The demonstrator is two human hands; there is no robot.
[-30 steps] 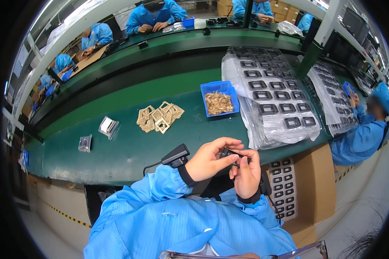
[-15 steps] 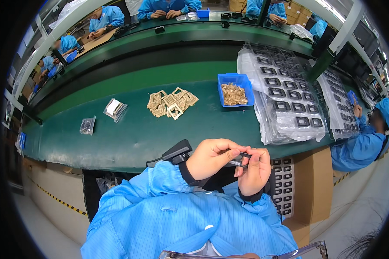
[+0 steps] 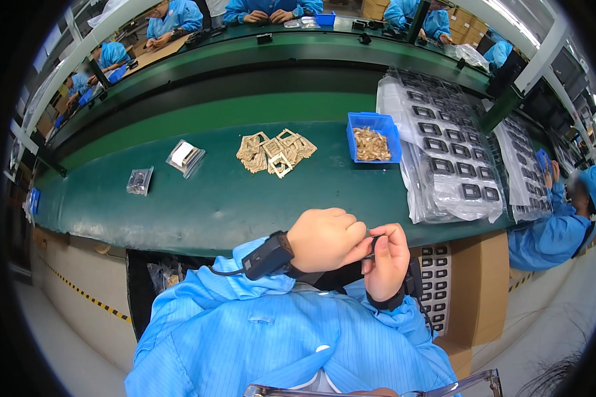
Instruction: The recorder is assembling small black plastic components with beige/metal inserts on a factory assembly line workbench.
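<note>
Over the bench's near edge, my left hand (image 3: pixel 328 239) and my right hand (image 3: pixel 387 263) meet, both with closed fingers. Between them is a small black part (image 3: pixel 375 243), mostly hidden by the fingers, so its full shape does not show. The thumb and fingertips of my right hand pinch it; the curled fingers of my left hand grip its left side. Beyond my hands lies a loose pile of tan square frames (image 3: pixel 278 153). To its right stands a blue bin (image 3: pixel 375 124) with small tan pieces (image 3: pixel 372 144) inside.
Trays of black square frames (image 3: pixel 437 152) lie on plastic sheeting at the right. Two clear bags (image 3: pixel 185 159) sit on the green bench (image 3: pixel 198 215) at left. An open carton (image 3: pixel 490 284) with more black frames stands below the edge. A co-worker (image 3: pixel 549 225) sits at right.
My left hand has rolled over, its back now facing up and its fingers curling further. The black part is more covered than before. The view has shifted slightly.
</note>
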